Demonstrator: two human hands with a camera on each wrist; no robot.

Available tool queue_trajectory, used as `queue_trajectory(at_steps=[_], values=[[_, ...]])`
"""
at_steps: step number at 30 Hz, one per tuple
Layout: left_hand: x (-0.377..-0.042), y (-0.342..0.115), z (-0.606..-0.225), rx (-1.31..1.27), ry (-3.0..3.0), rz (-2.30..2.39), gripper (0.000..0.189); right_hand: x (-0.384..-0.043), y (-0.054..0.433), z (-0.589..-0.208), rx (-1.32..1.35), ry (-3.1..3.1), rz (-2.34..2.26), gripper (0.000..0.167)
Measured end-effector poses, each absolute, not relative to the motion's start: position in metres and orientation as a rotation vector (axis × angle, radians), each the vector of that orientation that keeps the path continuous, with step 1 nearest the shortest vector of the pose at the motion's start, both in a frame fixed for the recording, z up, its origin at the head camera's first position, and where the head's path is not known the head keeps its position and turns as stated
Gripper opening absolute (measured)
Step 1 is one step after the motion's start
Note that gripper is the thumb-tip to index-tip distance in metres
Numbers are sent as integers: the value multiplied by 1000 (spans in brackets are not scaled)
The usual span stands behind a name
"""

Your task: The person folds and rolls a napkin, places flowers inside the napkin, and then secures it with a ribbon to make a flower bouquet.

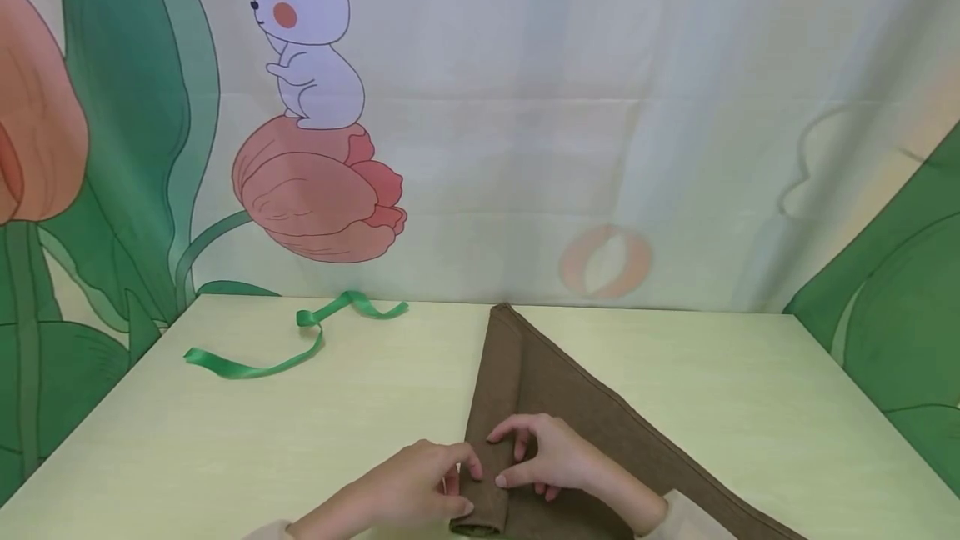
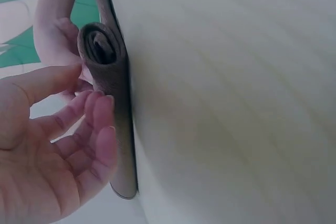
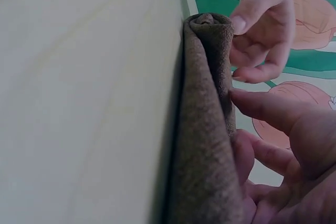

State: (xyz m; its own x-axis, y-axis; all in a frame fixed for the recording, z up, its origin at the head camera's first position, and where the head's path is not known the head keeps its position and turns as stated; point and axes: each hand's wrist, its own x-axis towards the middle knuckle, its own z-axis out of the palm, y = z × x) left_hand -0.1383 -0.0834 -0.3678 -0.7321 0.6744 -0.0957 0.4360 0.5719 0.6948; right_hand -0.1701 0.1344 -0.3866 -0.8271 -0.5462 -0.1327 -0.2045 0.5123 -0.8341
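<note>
A brown cloth lies on the table, its left side wound into a long roll that runs away from me. The spiral end of the roll faces the left wrist view. At the near left of the roll is my left hand, with bent fingers and the thumb tip touching its surface. My right hand rests its thumb and index fingertips on the top right of the same roll, slightly farther up. In the right wrist view the right hand's thumb meets the roll's side.
A green ribbon with a knot lies loosely curled at the back left of the pale table. Behind the table hangs a curtain printed with a rabbit, tulips and leaves. Toward the right front, the flat cloth spreads past the table's near side.
</note>
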Motion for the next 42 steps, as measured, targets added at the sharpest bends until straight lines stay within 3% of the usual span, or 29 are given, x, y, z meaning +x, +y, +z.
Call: queue_trajectory(at_steps=[17, 42], values=[[-149, -83, -374, 734, 2276, 1088, 26, -176, 135, -390, -586, 2258, -1316, 36], [-137, -77, -374, 737, 2296, 1051, 24, -276, 123, -390, -329, 2446, -1187, 41]])
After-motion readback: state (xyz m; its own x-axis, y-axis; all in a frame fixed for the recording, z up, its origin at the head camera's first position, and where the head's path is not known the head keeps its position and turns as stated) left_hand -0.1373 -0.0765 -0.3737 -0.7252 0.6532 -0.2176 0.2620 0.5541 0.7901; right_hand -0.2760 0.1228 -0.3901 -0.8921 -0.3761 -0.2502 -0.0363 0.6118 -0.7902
